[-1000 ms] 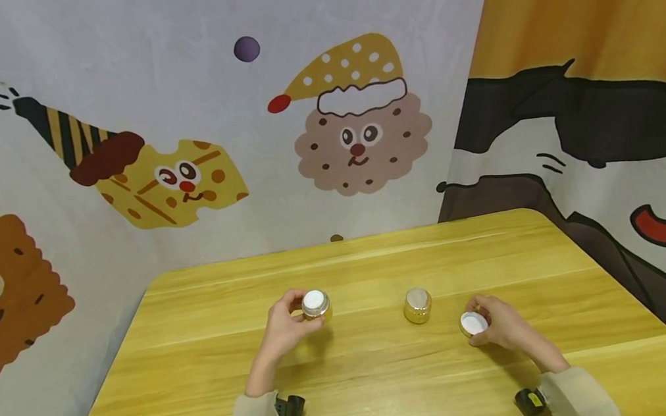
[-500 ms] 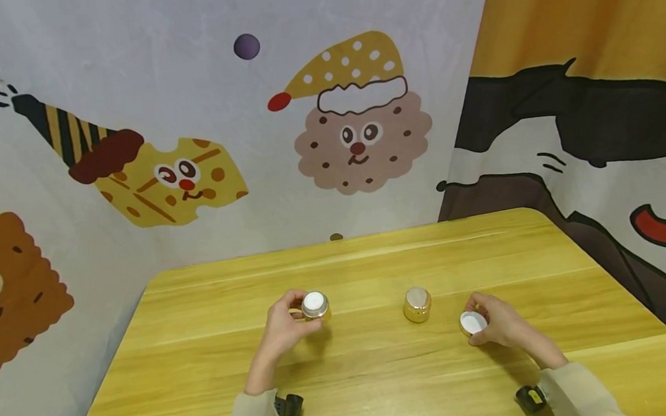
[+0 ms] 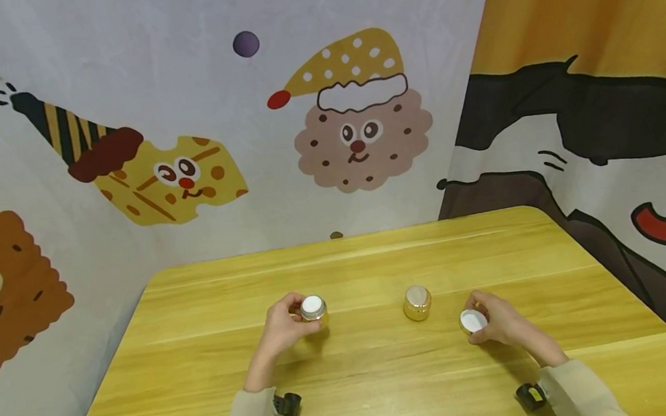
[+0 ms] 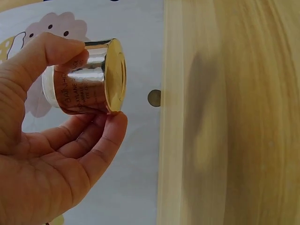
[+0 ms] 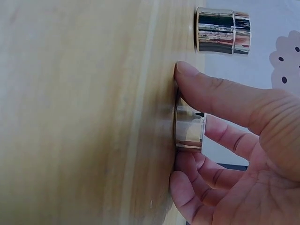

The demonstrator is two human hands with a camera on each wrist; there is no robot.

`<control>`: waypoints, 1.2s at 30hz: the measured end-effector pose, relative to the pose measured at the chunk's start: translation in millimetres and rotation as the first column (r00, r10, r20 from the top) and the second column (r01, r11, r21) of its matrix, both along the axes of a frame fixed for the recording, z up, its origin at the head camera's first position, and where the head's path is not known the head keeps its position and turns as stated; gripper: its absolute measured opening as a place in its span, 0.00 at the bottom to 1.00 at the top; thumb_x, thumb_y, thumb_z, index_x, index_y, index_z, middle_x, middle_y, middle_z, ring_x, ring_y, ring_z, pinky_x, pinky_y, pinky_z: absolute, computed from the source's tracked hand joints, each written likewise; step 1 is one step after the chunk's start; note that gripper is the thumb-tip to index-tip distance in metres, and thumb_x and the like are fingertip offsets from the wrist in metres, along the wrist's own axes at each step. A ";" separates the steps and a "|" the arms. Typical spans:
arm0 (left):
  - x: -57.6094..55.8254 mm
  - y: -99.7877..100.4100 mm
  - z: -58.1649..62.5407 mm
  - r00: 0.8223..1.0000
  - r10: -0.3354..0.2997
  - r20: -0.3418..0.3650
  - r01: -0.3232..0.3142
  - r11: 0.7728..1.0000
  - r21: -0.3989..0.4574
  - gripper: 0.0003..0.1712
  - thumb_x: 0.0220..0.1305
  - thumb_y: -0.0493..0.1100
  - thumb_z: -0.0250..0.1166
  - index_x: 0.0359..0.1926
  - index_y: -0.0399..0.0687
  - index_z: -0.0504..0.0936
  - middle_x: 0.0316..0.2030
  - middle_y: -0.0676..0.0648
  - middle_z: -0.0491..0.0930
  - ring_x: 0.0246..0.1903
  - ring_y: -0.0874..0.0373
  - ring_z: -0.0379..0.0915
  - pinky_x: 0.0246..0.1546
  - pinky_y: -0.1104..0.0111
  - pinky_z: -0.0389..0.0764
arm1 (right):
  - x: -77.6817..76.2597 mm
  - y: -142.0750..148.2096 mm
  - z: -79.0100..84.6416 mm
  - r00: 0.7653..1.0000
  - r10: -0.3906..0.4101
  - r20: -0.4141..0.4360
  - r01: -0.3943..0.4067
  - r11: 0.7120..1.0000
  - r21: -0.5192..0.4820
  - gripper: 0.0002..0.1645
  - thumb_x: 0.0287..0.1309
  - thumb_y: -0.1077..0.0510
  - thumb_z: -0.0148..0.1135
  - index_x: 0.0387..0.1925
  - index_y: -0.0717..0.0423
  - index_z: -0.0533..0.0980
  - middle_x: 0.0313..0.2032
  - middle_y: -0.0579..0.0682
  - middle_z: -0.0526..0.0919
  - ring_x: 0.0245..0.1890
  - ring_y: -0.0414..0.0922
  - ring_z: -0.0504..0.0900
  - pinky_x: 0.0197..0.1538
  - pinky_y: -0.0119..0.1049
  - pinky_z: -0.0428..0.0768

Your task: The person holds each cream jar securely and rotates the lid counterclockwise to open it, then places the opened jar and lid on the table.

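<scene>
1. Jar (image 3: 314, 311), roughly upright, is pinched in your left grip (image 3: 282, 326), nearer the worktop's (image 3: 371, 376) left edge.
2. Upturned lid (image 3: 472, 322), pinched in your right grip (image 3: 499, 320), lies rightward.
3. Closed jar (image 3: 417, 304) stands between, nearer your right.

This looks like a small draped-off tabletop corner, whether in a home or a studio cannot be told: a wood-grain table (image 3: 371, 376) fills the lower frame, and cartoon-printed cloth (image 3: 189, 62) hangs behind, with a cheese figure (image 3: 210, 162) left of centre.
</scene>
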State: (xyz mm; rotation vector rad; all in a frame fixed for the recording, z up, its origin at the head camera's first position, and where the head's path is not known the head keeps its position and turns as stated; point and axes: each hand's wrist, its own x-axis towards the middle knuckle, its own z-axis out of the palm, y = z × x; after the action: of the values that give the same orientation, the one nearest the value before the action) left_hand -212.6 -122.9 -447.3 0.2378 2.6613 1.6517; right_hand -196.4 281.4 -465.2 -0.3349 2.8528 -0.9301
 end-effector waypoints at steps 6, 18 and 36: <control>-1.5 -1.0 -2.0 1.000 0.003 0.020 -0.003 1.000 -0.021 0.24 0.39 0.30 0.74 0.41 0.34 0.77 0.35 0.44 0.77 0.36 0.53 0.72 0.37 0.63 0.79 | -0.2 -0.2 0.7 1.000 0.000 -0.001 0.000 1.000 0.009 0.30 0.27 0.65 0.80 0.35 0.57 0.70 0.29 0.50 0.74 0.30 0.47 0.69 0.33 0.41 0.71; 0.3 -0.4 -2.4 0.998 -0.003 0.067 0.009 0.996 -0.086 0.25 0.38 0.30 0.74 0.41 0.32 0.75 0.34 0.43 0.76 0.34 0.52 0.70 0.38 0.60 0.77 | -0.9 -0.6 1.7 1.000 0.000 0.007 0.000 1.000 0.009 0.31 0.27 0.65 0.80 0.35 0.57 0.70 0.28 0.50 0.73 0.30 0.47 0.69 0.33 0.39 0.70; -3.4 -4.4 -16.2 0.998 -0.017 0.058 0.026 0.988 -0.152 0.24 0.35 0.29 0.76 0.37 0.34 0.75 0.31 0.44 0.76 0.33 0.53 0.71 0.36 0.60 0.77 | -1.1 0.4 1.2 1.000 0.007 0.010 -0.007 1.000 0.006 0.31 0.27 0.64 0.80 0.35 0.57 0.70 0.28 0.50 0.72 0.29 0.46 0.68 0.32 0.38 0.68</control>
State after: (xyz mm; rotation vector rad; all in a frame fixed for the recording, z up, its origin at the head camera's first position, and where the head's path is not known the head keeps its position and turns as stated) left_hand -216.0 -127.3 -463.5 0.2142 2.7160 1.4170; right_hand -197.6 281.7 -464.0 -0.3384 2.8427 -0.9198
